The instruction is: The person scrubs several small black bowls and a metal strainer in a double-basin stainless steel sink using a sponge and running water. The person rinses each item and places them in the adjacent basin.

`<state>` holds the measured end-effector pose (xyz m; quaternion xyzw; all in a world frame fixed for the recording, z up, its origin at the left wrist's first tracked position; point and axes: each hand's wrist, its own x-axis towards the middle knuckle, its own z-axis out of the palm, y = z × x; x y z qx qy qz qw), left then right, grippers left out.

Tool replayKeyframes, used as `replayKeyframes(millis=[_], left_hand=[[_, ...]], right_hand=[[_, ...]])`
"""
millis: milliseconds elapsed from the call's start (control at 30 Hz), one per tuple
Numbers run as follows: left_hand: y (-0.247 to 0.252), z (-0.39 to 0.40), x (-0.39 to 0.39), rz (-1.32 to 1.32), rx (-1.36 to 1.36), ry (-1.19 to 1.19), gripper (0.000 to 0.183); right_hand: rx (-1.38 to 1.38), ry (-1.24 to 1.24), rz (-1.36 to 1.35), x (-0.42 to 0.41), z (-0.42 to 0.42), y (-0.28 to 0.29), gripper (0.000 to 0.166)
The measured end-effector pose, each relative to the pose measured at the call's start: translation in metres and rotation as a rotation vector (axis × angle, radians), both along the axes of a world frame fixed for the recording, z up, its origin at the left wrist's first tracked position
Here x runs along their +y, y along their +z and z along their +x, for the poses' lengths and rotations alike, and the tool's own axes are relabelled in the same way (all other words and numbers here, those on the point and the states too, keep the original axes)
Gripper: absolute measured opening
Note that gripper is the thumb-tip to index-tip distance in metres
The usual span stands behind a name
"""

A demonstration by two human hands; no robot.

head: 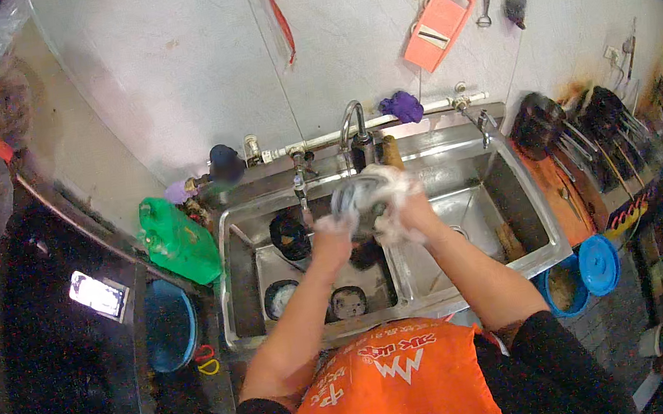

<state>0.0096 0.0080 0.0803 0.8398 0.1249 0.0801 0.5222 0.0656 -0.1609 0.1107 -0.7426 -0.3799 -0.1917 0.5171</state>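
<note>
My left hand (334,239) grips the near left side of a blurred round dish (359,197), held above the divider of a stainless-steel double sink (403,298). My right hand (416,211) is at the dish's right side with a white, soft-looking cloth (397,229), partly smeared by motion. Whether some of the white is foam I cannot tell. Below, in the left basin, a black bowl (289,236) lies near the far wall. Two small dark-rimmed dishes, a left one (282,296) and a right one (348,302), sit nearer me.
A gooseneck faucet (350,116) rises behind the dish, between a left tap (300,186) and a right tap (483,127). A green jug (179,241) stands left of the sink. Dark pots (538,124) with utensils are right, above a blue-lidded bucket (599,264). A lit phone (99,293) lies left.
</note>
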Motion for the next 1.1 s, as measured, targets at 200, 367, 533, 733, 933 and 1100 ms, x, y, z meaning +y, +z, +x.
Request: replayKeyframes(millis=[200, 367, 533, 733, 933, 1100], left_hand=[[-0.004, -0.018, 0.001, 0.966, 0.053, -0.464, 0.029], [0.019, -0.009, -0.003, 0.120, 0.146, -0.118, 0.024], [-0.015, -0.016, -0.012, 0.898, 0.087, -0.422, 0.022], [0.010, -0.015, 0.002, 0.546, -0.010, -0.342, 0.021], [0.027, 0.001, -0.015, 0.517, 0.073, -0.169, 0.022], [0.100, -0.028, -0.016, -1.645, 0.150, -0.049, 0.063]], right_hand=[[-0.016, -0.027, -0.416, -0.001, -0.040, 0.002, 0.020], [0.358, -0.066, 0.184, -0.003, -0.017, 0.043, 0.023], [0.117, -0.055, -0.532, -0.013, -0.040, -0.029, 0.029], [0.155, -0.088, -0.019, -0.014, -0.025, 0.021, 0.030], [0.373, -0.099, -0.203, 0.006, -0.030, 0.013, 0.023], [-0.234, -0.329, -0.037, 0.020, -0.054, 0.040, 0.038]])
